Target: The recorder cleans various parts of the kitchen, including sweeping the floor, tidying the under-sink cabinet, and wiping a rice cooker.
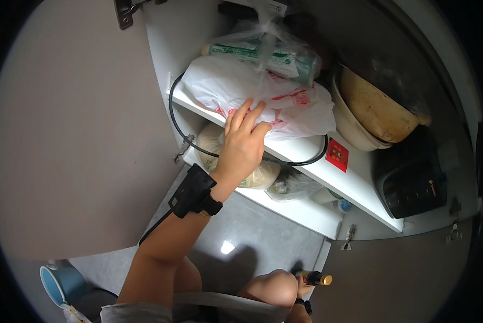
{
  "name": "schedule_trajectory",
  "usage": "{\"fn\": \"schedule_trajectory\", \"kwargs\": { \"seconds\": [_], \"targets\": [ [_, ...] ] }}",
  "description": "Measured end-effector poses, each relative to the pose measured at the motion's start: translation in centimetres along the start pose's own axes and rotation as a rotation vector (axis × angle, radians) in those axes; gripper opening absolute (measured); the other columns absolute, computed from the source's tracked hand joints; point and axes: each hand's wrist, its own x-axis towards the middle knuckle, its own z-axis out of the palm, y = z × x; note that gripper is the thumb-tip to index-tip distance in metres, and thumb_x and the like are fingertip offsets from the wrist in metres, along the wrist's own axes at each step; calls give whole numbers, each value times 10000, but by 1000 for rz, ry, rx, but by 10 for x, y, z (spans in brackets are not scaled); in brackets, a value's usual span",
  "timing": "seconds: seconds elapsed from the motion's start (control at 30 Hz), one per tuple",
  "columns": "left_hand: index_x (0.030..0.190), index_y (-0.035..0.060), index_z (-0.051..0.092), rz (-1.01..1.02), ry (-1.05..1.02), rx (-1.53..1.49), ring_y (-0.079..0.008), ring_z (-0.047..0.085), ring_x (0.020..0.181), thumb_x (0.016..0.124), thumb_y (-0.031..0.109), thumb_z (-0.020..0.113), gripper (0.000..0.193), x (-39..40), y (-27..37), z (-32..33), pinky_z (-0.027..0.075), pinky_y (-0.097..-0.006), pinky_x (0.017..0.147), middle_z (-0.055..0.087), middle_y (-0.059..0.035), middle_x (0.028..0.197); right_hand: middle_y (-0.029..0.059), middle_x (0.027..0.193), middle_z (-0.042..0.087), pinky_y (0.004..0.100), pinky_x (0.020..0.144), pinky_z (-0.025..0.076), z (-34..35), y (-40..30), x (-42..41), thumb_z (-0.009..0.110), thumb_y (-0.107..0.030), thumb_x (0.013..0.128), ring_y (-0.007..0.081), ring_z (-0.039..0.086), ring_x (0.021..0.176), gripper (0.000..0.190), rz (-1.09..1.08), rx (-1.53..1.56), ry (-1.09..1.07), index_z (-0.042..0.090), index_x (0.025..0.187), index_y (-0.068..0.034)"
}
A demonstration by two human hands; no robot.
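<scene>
Fingers spread, my left hand [245, 137] rests against the front of a white plastic bag with red print [298, 101] on the upper cabinet shelf. A clear tied bag holding a green-labelled roll [261, 56] lies on top of it. A black cable [177, 117] loops out in front of the shelf, passing by my left hand. Low at the right, beside my knee, my right hand [304, 287] is closed around a dark bottle with a gold cap [315, 277]; most of that hand is hidden behind the bottle and knee.
Stacked bowls [358, 117], a red card [337, 155] and a black container [415, 189] occupy the upper shelf. Filled plastic bags [294, 186] lie below. Cabinet doors [80, 129] stand open at both sides. A blue bucket [70, 282] is on the floor, lower left.
</scene>
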Motion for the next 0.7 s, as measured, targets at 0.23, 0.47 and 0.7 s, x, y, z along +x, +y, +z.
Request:
{"fn": "schedule_trajectory", "kwargs": {
  "seconds": [0.23,0.47,0.7],
  "targets": [
    [871,13,536,51,-44,29,-371,345,1138,621,-65,438,279,-7,-13,-13,252,-468,936,471,-162,1136,93,1058,492,319,889,345,-41,43,-19,713,25,551,191,468,974,685,81,-137,250,369,1143,-11],
    [837,-12,506,39,-69,-40,-373,324,1148,649,-64,424,211,1,13,9,250,-438,940,450,-160,1159,81,1036,500,300,891,334,-58,58,-38,709,6,576,187,477,951,630,174,-79,461,389,1118,-34],
    [848,-5,505,31,-73,-9,-380,320,1142,642,-74,432,230,0,12,-7,249,-474,935,445,-168,1147,116,859,559,267,594,470,-24,-10,-59,575,-124,770,160,551,722,238,710,-192,-87,481,943,11]
  ]
}}
